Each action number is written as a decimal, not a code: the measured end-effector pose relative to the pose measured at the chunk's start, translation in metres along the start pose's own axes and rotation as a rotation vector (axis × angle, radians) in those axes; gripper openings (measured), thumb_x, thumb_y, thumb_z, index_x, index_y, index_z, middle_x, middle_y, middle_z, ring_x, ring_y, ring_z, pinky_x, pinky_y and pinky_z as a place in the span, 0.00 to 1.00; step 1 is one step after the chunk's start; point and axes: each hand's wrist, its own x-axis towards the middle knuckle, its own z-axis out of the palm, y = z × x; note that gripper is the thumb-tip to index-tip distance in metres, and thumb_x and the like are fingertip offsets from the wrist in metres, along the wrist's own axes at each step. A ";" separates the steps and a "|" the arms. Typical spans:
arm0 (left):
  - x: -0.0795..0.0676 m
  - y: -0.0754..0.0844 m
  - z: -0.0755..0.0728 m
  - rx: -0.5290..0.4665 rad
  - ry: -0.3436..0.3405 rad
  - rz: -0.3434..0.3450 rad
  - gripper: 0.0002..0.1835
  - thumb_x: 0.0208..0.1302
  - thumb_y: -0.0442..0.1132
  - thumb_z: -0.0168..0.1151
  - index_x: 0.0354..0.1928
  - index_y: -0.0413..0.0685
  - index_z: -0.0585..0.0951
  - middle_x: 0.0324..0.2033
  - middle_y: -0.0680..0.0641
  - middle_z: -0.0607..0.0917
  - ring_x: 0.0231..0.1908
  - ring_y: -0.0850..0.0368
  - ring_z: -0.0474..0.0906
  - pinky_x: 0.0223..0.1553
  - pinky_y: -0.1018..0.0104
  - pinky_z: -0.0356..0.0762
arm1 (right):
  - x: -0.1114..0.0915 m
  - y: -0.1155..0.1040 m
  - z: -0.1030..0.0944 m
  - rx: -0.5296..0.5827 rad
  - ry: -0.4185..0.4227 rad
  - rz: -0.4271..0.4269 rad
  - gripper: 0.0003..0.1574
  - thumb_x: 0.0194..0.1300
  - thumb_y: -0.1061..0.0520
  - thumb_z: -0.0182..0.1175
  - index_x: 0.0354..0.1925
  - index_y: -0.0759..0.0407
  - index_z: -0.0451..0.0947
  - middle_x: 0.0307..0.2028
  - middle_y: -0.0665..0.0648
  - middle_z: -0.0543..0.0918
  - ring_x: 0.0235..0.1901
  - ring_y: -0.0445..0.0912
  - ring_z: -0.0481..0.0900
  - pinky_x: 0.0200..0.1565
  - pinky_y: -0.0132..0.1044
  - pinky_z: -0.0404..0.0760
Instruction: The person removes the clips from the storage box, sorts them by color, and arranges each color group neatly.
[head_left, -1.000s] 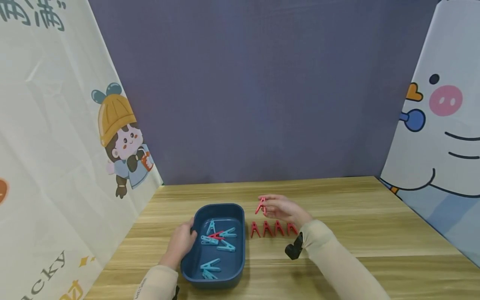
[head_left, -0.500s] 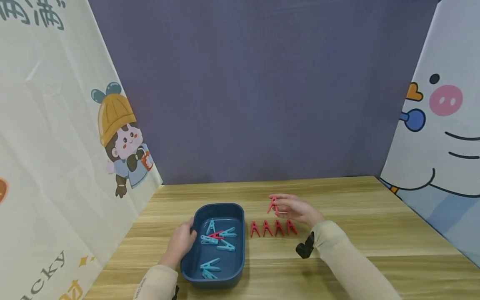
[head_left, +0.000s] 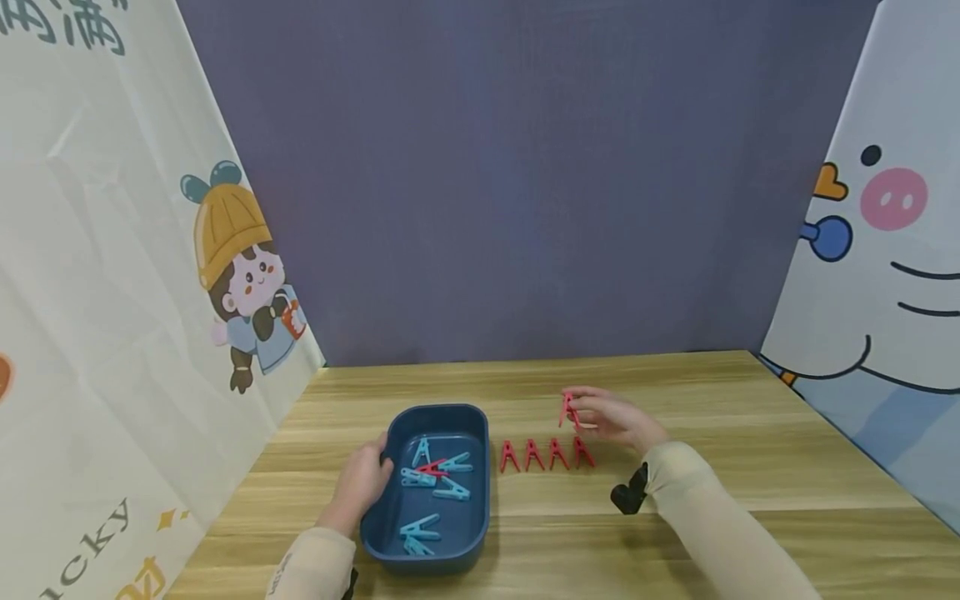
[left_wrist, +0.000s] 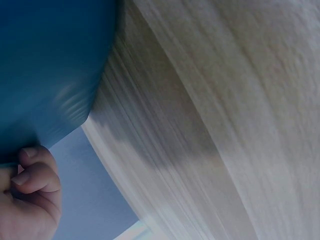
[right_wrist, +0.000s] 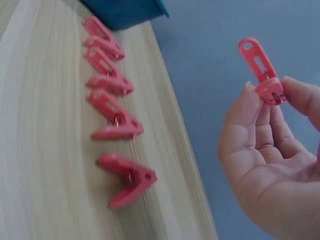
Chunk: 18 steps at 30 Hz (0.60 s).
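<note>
My left hand (head_left: 363,481) grips the left rim of a dark blue plastic basin (head_left: 426,562), fingers curled over its edge in the left wrist view (left_wrist: 35,195). Inside the basin lie several light blue clothespins (head_left: 452,489) and one red clothespin (head_left: 431,468). Between thumb and fingertips, my right hand (head_left: 611,417) pinches a red clothespin (right_wrist: 264,75) by its clamping end, raised above the table. Below and left of that hand, several red clothespins (head_left: 557,454) stand in a row to the right of the basin.
The wood-grain table (head_left: 720,467) runs back to a plain grey-purple wall panel (head_left: 525,183). Printed cartoon sheets flank it, a white one on the left (head_left: 112,292) and a light blue one on the right (head_left: 900,333).
My right hand has moved to the right with the pinched red clothespin, from above the left part of the row to above its right end. My left hand stays on the basin.
</note>
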 end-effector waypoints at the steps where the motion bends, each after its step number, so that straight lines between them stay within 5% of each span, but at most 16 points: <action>1: 0.000 0.000 0.000 -0.001 -0.001 0.001 0.25 0.62 0.29 0.53 0.61 0.29 0.65 0.57 0.32 0.70 0.57 0.37 0.66 0.54 0.45 0.67 | -0.001 0.000 -0.002 -0.002 0.004 0.001 0.14 0.66 0.63 0.49 0.50 0.55 0.71 0.36 0.52 0.76 0.37 0.44 0.76 0.41 0.38 0.77; 18: 0.000 0.001 -0.001 0.012 0.016 0.012 0.25 0.61 0.29 0.54 0.61 0.28 0.65 0.57 0.32 0.70 0.57 0.38 0.66 0.53 0.46 0.68 | -0.012 0.010 -0.034 -0.012 0.063 0.016 0.16 0.67 0.64 0.50 0.52 0.57 0.72 0.35 0.53 0.77 0.35 0.43 0.77 0.46 0.41 0.78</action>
